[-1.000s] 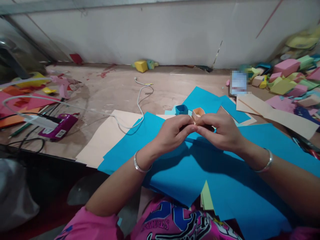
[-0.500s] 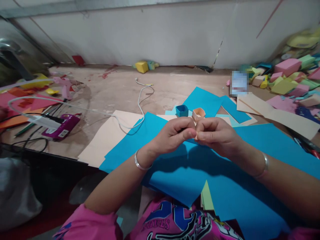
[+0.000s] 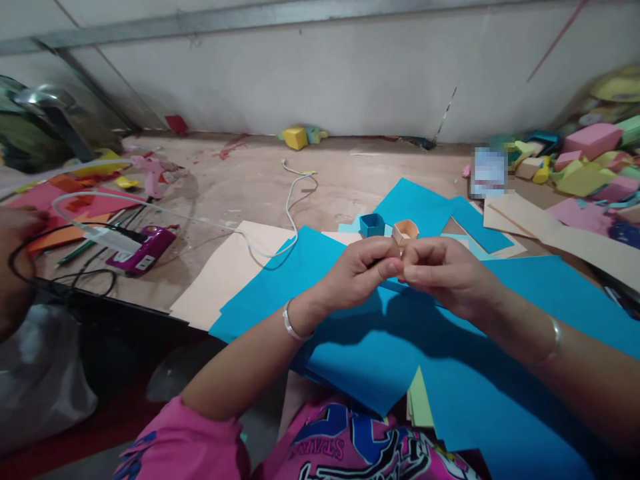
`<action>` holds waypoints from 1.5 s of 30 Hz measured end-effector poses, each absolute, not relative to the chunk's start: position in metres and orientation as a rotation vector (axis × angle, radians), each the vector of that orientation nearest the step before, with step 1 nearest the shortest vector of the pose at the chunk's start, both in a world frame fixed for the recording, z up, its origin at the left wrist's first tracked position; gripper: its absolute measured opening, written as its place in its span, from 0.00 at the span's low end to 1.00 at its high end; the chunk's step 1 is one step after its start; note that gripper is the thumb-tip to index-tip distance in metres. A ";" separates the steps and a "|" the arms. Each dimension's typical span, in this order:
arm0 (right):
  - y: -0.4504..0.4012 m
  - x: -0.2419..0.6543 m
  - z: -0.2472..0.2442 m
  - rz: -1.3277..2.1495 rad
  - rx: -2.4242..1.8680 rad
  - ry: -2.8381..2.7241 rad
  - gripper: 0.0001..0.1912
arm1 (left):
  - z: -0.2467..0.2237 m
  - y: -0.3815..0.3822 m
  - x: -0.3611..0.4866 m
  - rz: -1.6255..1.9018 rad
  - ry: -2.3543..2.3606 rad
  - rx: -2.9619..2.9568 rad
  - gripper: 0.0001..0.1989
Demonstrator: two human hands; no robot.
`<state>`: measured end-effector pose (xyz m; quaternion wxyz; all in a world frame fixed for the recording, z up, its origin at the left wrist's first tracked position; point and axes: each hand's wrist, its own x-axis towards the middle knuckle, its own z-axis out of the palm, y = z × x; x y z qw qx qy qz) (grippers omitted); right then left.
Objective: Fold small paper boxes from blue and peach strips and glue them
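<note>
My left hand (image 3: 373,270) and my right hand (image 3: 443,273) meet at the fingertips over large blue sheets (image 3: 345,353). Both are closed in a pinch, thumbs nearly touching. Whatever lies between the fingertips is too small and hidden to name. Just behind the fingers stand a small blue folded paper box (image 3: 373,225) and a small peach one (image 3: 405,231). Peach sheets (image 3: 220,267) stick out from under the blue ones at the left.
A purple power strip (image 3: 143,251) with cables and a pink glue gun (image 3: 153,175) lie left. Another person's hand (image 3: 17,233) is at the left edge. Coloured paper pieces (image 3: 593,141) pile up right, beside a phone (image 3: 489,172). A yellow block (image 3: 295,138) sits by the wall.
The view has shifted left, so most things appear farther right. More of the other person's hand shows at the left edge. My hands keep nearly the same pinch.
</note>
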<state>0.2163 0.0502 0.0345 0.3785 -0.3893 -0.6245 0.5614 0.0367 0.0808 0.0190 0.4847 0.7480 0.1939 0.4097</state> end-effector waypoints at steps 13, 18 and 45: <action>0.070 0.239 0.048 0.974 -1.356 -1.900 0.10 | 0.017 0.131 0.005 1.341 1.569 1.676 0.12; 0.067 0.241 0.044 0.606 -1.493 -2.724 0.08 | -0.001 0.151 -0.011 0.984 1.950 1.923 0.10; 0.077 0.235 0.016 0.033 -1.273 -2.322 0.10 | 0.014 0.106 0.027 1.140 0.927 1.380 0.17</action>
